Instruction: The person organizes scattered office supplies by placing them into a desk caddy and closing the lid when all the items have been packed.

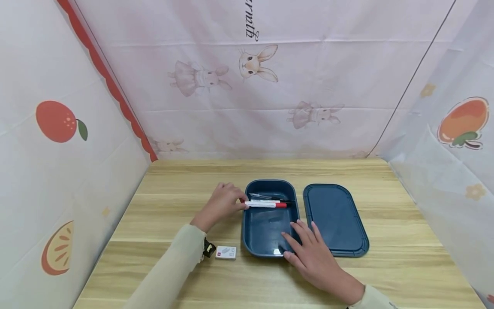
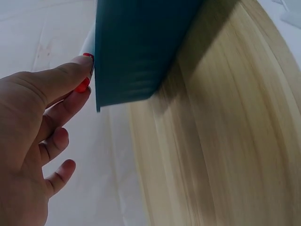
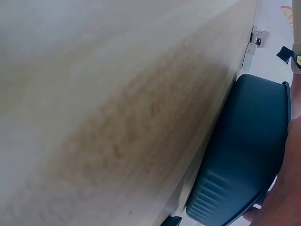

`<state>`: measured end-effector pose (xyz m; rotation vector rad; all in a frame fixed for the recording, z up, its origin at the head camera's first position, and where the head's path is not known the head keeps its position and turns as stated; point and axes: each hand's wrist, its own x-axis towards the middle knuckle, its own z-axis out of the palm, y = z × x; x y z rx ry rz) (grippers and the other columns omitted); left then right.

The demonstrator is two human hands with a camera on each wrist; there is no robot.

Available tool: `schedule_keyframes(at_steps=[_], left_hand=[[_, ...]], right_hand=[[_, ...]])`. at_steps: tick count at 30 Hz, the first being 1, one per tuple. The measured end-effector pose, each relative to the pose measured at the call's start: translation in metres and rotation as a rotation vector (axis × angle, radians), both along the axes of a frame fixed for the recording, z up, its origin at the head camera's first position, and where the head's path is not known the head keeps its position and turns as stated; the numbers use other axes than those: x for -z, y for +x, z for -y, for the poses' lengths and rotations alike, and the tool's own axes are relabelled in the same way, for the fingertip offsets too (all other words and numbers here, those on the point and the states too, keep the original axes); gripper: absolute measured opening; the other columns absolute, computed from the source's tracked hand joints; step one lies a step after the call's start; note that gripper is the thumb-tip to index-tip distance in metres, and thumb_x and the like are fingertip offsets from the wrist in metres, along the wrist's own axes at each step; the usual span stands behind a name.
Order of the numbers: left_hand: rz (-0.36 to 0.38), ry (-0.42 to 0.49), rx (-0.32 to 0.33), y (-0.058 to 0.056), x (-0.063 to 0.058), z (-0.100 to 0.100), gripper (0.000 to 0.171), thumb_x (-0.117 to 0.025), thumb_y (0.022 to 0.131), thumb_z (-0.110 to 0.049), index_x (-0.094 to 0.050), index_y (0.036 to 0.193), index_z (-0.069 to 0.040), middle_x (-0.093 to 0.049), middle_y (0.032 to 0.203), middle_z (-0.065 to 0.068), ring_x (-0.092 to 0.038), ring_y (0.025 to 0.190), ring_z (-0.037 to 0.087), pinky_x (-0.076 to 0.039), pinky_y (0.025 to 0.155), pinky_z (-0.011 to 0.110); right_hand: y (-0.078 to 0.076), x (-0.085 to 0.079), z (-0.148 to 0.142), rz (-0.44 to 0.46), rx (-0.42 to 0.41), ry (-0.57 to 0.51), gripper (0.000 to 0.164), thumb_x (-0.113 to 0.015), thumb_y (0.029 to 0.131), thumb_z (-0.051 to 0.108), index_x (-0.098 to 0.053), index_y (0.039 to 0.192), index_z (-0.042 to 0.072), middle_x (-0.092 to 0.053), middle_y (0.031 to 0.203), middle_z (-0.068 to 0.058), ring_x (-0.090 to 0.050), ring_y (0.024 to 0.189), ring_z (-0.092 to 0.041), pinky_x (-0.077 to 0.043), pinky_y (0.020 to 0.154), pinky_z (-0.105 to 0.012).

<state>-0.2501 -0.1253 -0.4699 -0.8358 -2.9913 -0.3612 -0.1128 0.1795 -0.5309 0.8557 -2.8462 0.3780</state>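
Observation:
A dark blue plastic box (image 1: 266,234) stands uncovered on the table. My left hand (image 1: 224,205) is at its left rim, thumb and forefinger pinching the end of a white marker with a red cap (image 1: 261,204); in the left wrist view, red (image 2: 83,85) shows between the fingertips. Right behind this marker lie a white marker with a black cap (image 1: 266,201) and a clear pen (image 1: 261,196), reaching across the box. My right hand (image 1: 314,259) rests with spread fingers over the box's front right rim.
The dark blue lid (image 1: 336,219) lies flat to the right of the box. A small white printed box (image 1: 225,252) sits left of the blue box, near my left wrist. Printed cloth walls (image 1: 239,128) bound the wooden table (image 1: 185,176) at the back and sides.

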Motion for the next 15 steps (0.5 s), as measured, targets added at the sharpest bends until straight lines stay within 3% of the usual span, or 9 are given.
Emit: schedule_keyframes(at_steps=[7,15], left_hand=[[-0.052,-0.058,0.005,-0.003,0.003,-0.016,0.019,-0.076,0.092,-0.044,-0.081,0.102,-0.029,-0.074,0.1,-0.011,-0.054,0.098,0.016,-0.033,0.103,0.051],[-0.115,-0.138,0.03,-0.004,0.009,-0.03,0.017,-0.074,0.093,-0.045,-0.081,0.097,-0.03,-0.072,0.093,-0.013,-0.047,0.087,0.014,-0.032,0.097,0.048]], right_hand=[[-0.001,0.001,-0.001,0.011,-0.006,0.001,0.052,-0.041,0.108,0.052,-0.057,0.148,0.022,-0.037,0.161,-0.013,-0.021,0.153,-0.03,-0.014,0.121,-0.063],[0.0,0.0,-0.002,0.037,-0.004,-0.015,0.054,-0.039,0.108,0.053,-0.057,0.148,0.022,-0.035,0.162,-0.013,-0.021,0.154,-0.03,-0.014,0.122,-0.06]])
